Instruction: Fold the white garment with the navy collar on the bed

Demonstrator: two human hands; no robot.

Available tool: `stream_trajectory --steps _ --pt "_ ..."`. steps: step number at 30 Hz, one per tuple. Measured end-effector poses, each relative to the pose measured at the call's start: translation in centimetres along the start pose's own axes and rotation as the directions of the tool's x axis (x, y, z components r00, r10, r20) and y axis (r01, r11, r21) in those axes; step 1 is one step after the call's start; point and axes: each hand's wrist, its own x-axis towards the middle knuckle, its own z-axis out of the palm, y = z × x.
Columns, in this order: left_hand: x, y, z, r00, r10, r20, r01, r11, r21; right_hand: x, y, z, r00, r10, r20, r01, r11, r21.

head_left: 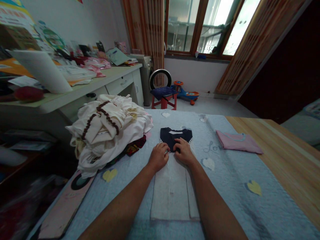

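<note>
The left hand (158, 156) and right hand (184, 151) cover the dark collar (172, 136); blurred clutter (22, 210) at lower left is unreadable.

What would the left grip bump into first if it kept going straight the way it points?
Probably the soft navy-blue cloth top of the folded white garment. The left grip seems to touch its edge, though depth is hard to judge here.

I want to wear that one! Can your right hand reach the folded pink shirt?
Probably yes. The right hand, resting on the navy-and-white garment, is near the folded pink shirt, with only the blue quilt between them.
</note>
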Motion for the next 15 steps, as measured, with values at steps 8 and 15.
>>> stream_trajectory --steps 8,15 --pt "-0.3 -0.1 -0.6 0.987 0.129 0.093 -0.131 0.991 0.024 0.1 0.9 -0.1 0.999 -0.009 -0.03 0.012 0.995 0.099" --pt "-0.4 -0.5 0.0 0.976 0.199 0.088 -0.199 0.98 -0.007 -0.2 1.2 0.0 1.0 -0.004 -0.02 0.005 0.999 0.047"
